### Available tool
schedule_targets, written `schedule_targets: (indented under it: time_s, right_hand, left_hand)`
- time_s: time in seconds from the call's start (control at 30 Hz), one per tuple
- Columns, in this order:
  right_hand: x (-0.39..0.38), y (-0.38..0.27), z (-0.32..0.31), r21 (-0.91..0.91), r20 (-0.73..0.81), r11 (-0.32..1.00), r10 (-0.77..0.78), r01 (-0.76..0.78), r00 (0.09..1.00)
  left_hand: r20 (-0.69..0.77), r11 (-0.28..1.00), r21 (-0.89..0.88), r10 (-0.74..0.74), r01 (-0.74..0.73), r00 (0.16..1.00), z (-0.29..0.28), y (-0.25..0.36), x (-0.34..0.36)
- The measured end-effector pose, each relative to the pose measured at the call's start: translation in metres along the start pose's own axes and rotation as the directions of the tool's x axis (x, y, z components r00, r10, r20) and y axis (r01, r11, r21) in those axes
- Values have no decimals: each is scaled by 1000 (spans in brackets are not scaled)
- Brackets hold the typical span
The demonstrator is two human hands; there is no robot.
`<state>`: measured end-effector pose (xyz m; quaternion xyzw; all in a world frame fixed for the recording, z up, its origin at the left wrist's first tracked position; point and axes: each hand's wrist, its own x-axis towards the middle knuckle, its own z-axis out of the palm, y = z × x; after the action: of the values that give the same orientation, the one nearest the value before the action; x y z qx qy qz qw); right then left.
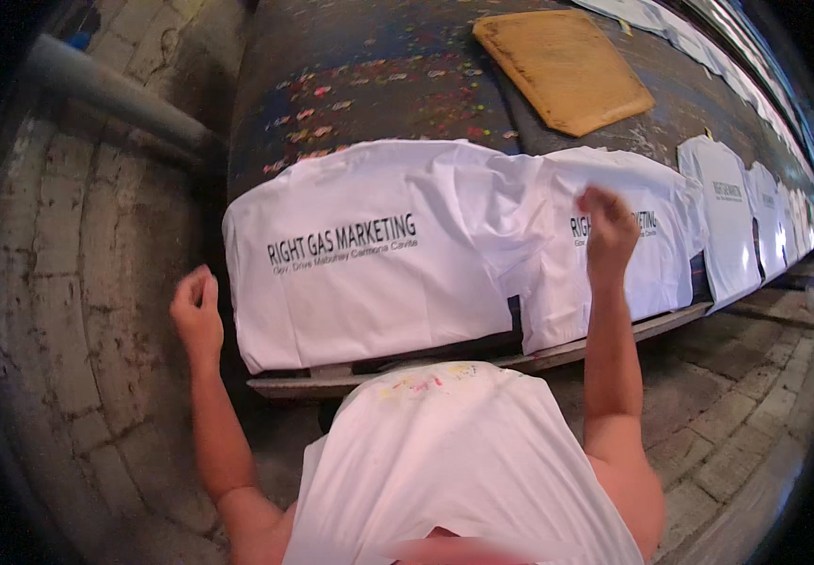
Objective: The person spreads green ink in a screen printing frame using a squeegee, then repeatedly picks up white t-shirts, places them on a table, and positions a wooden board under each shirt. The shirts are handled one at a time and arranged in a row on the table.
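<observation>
A white printed T-shirt [379,311] lies flat in front of me over the near edge of a long dark table [379,56], dark lettering across it. Just past its left side is my left hand [198,309], raised, fingers curled in toward the thumb with nothing visible between them. My right hand [610,231] hovers over a second white printed T-shirt [567,301], covering part of its lettering. Its fingers are bent closed and slightly blurred; whatever they might hold is hidden. The sleeves of the two shirts meet between my hands.
A tan board [562,71] with cut corners lies on the paint-spotted tabletop. More white shirts [723,217] line the table toward the far right. A grey pipe [124,94] runs at the left above a block-paved floor [54,311]. The table's edge rail [303,384] is close to my body.
</observation>
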<state>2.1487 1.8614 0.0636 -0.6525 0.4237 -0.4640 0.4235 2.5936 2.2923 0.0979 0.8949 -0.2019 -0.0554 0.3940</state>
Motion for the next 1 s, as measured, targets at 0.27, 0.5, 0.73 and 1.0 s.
schedule_targets:
  time_s: [0.27, 0.5, 0.73, 1.0]
  right_hand:
    - [-155, -49, 13, -547, 472, 836, 272, 36, 839]
    - [-163, -42, 19, -628, 379, 778, 318, -11, 869]
    - [-166, -35, 22, -524, 328, 849, 131, 65, 935]
    - [-174, -34, 28, -601, 293, 797, 160, 52, 943]
  left_hand:
    - [56, 940, -31, -338, 340, 940, -17, -114, -125]
    - [75, 980, -133, -136, 145, 988, -20, -113, -119]
    - [107, 998, 37, -62, 58, 992, -18, -112, -124]
    - [75, 639, -764, -45, 87, 996, -25, -119, -109]
